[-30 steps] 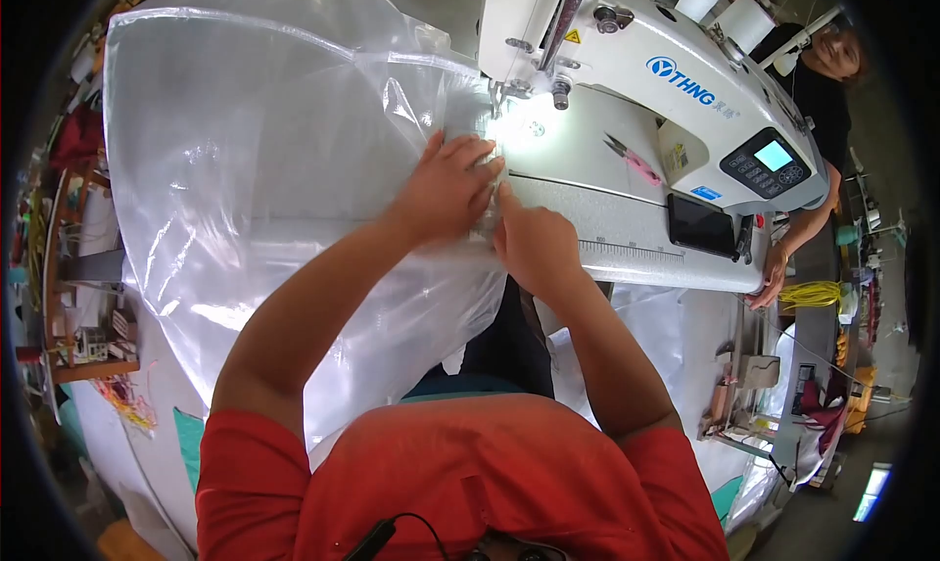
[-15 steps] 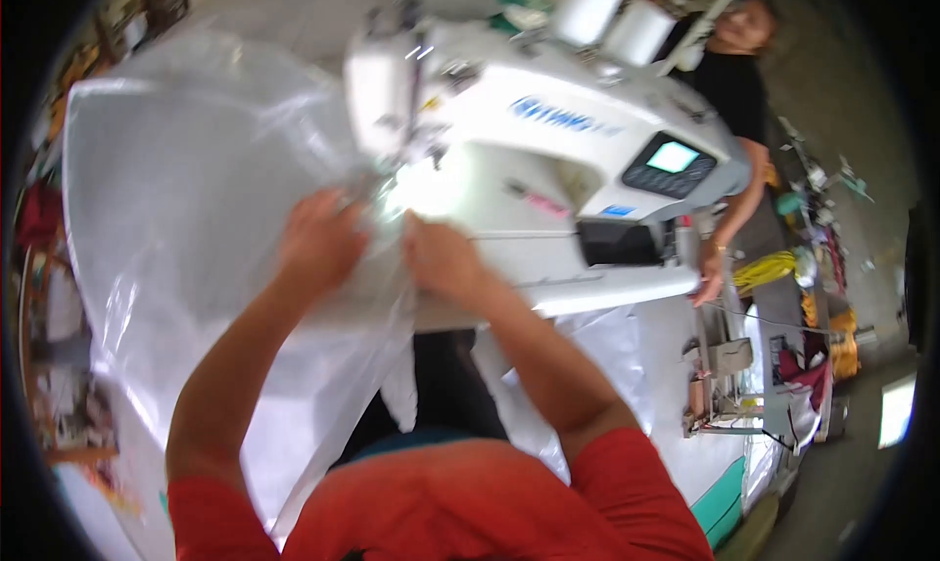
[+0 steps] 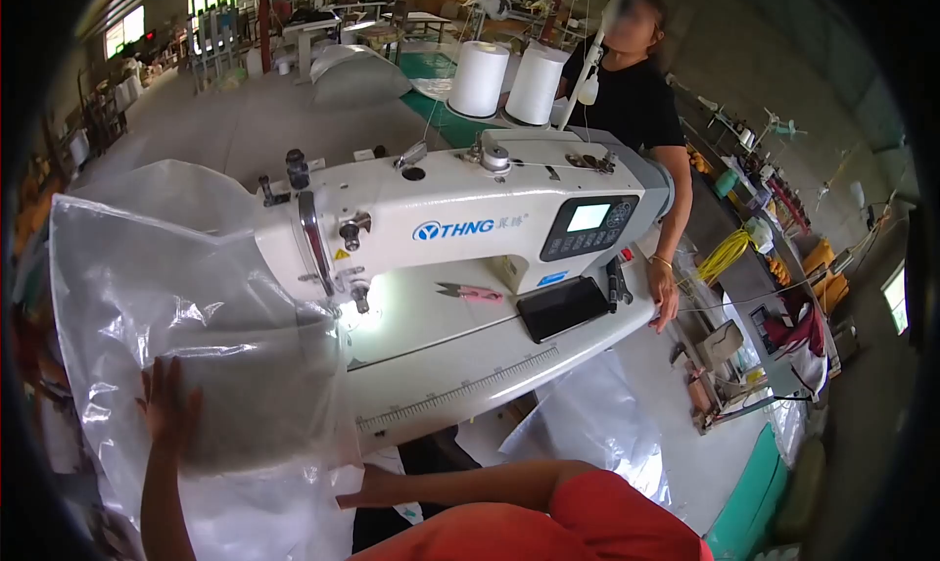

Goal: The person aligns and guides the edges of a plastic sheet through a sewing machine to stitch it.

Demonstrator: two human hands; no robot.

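A clear plastic sheet [image 3: 220,311] drapes over the left end of the sewing machine [image 3: 470,209], its edge passing near the lit needle area. My left hand [image 3: 168,404] lies on the sheet with fingers spread. Lower down, beside the sheet's right edge, my right hand [image 3: 372,485] appears closed on the plastic; its fingertips are partly hidden. Pink-handled thread snips [image 3: 470,293] and a black phone [image 3: 563,309] rest on the machine bed, with a ruler scale [image 3: 460,390] along its front.
Two white thread cones [image 3: 478,79] stand behind the machine. Another person [image 3: 627,91] in black is at the right end, with a hand [image 3: 663,295] on the table's corner. More plastic [image 3: 597,424] hangs below the table front. A cluttered bench [image 3: 734,355] stands at right.
My hands have left the needle area: the left moved down-left onto the sheet, the right down toward my lap. The head view has tilted up, showing more of the room.
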